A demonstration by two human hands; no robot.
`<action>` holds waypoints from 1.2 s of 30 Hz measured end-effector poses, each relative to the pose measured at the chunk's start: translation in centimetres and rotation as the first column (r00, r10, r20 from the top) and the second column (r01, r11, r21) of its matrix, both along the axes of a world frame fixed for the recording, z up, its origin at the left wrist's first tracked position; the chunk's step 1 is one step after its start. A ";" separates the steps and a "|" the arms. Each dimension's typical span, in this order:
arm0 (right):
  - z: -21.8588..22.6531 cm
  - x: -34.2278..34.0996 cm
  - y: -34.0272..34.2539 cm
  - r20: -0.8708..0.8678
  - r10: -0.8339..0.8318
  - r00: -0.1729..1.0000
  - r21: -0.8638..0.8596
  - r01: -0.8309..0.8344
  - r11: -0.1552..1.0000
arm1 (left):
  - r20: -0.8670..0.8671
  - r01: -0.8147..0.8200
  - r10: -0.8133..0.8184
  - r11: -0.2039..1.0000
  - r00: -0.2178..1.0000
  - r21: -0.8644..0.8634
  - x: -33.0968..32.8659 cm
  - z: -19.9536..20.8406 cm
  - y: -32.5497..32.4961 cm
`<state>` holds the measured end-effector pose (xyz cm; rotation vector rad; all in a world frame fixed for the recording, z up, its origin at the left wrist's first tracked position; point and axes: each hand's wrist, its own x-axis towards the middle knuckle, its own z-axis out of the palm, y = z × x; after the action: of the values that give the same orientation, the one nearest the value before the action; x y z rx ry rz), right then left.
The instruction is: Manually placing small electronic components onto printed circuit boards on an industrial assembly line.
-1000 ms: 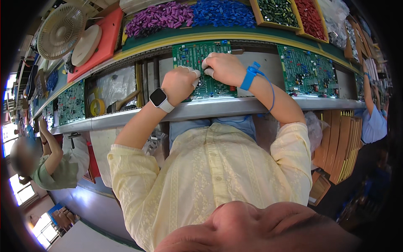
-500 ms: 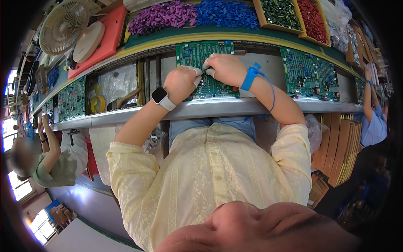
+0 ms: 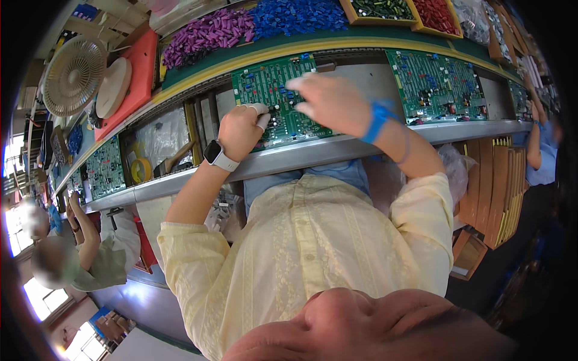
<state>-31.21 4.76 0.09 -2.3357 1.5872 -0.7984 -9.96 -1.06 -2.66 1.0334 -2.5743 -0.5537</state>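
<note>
A green circuit board (image 3: 259,87) populated with small components lies on the rail in front of me. My left hand (image 3: 241,127), with white finger covers and a watch on its wrist, rests at the board's left side. Its fingers are bent closed close to a component; what they hold, if anything, is hidden. Over the board's right part hovers my right hand (image 3: 337,103), a little blurred, wearing a blue wrist strap (image 3: 377,122). Its covered thumb and forefinger are apart, with nothing visible between them.
Beyond the rail lie heaps of purple parts (image 3: 208,35) and blue parts (image 3: 295,17). Boxes of green parts (image 3: 382,8) and red parts (image 3: 436,15) stand to their right. Another circuit board (image 3: 436,87) sits on the right; tape (image 3: 141,170) is at left. Co-workers sit on both sides.
My right hand has lifted off the board, moved slightly right and spread its fingers. My left hand stays at the board. The whole view has shifted a little.
</note>
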 end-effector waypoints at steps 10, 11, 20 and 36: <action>-1.9 -23.6 25.9 0.102 -0.718 0.689 0.628 0.515 0.584 | -0.053 -0.046 0.049 0.997 0.997 0.069 0.9 -0.1 -0.2; -4.6 -25.7 29.3 -0.005 -0.822 0.570 0.735 0.559 0.383 | -0.045 -0.038 0.041 0.997 0.998 0.068 0.9 -0.1 -0.3; -19.0 -27.7 35.8 -0.743 -0.548 0.385 0.465 0.885 -0.009 | -0.045 -0.041 0.043 0.999 0.998 0.032 0.9 -0.3 -0.3; -19.8 -20.3 38.0 -0.733 -0.586 0.346 -0.003 0.859 0.511 | 0.163 0.282 -0.255 0.944 0.953 -0.170 2.2 0.0 -0.6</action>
<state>-51.49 42.75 -19.69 -1.5176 2.8888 0.3917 -7.78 -1.70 -2.67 0.6821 -2.8478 -0.2962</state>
